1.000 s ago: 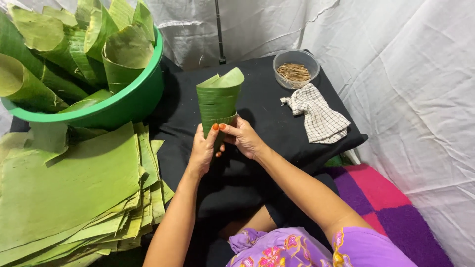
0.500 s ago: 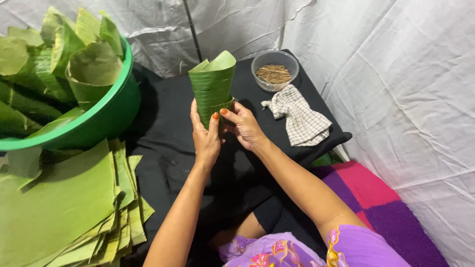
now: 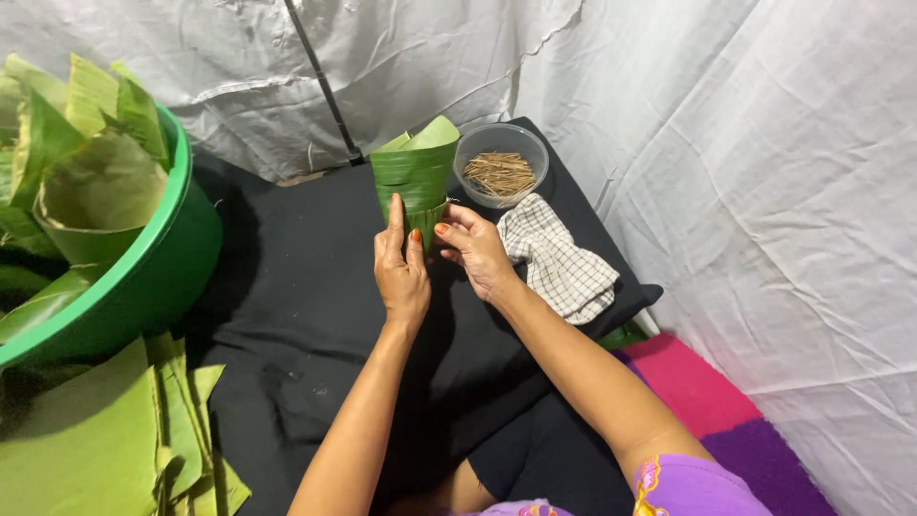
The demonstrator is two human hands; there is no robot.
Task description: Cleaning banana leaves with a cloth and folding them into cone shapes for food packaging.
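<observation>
White sheeting backs your black table (image 3: 287,287); your left hand (image 3: 401,272) and right hand (image 3: 475,250) both grip the leaf cone (image 3: 415,177), lifted upright since a second ago, beside the bowl of sticks (image 3: 501,164); shaping continues.

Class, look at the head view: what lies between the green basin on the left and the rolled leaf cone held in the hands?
Only bare black cloth lies between the green basin and the leaf cone; nothing rests on that stretch.
</observation>
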